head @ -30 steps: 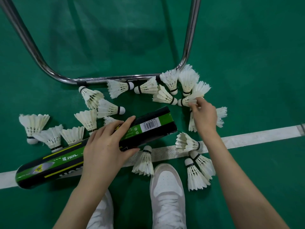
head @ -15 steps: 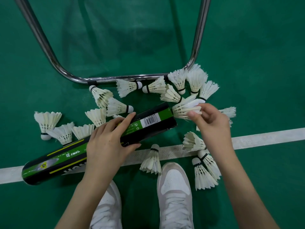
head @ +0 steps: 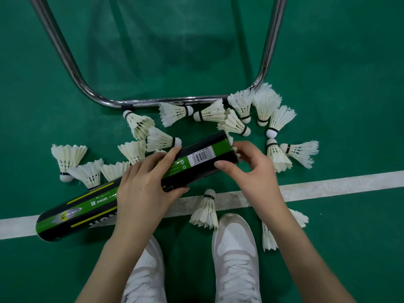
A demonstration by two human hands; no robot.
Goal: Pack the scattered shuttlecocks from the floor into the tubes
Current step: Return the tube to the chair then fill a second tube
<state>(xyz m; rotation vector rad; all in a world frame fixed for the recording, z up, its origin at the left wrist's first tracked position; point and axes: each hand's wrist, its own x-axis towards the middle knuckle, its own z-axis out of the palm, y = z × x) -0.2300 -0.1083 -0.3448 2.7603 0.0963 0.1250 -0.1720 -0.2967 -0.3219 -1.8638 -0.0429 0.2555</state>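
A black and green shuttlecock tube point(head: 87, 206) lies slanted just above the floor. My left hand point(head: 144, 186) grips it around the middle. At its open right end my right hand point(head: 251, 169) curls over the mouth, thumb on the tube wall, holding a white shuttlecock point(head: 235, 149) whose feather tips barely show at the rim. Several loose feather shuttlecocks lie on the green floor: a row behind the tube point(head: 172, 112), a group at the left point(head: 67, 156), one on the white line point(head: 205, 211), and more at the right point(head: 299, 150).
A chrome tube frame point(head: 164, 100) runs in a U shape across the floor behind the shuttlecocks. A white court line point(head: 338, 182) crosses under the tube. My white shoes point(head: 235, 243) stand at the bottom, with shuttlecocks next to the right one.
My right hand picked a shuttlecock from the right cluster, carried it left to the tube's open end and now has it mostly inside. The left hand kept its grip on the tube.
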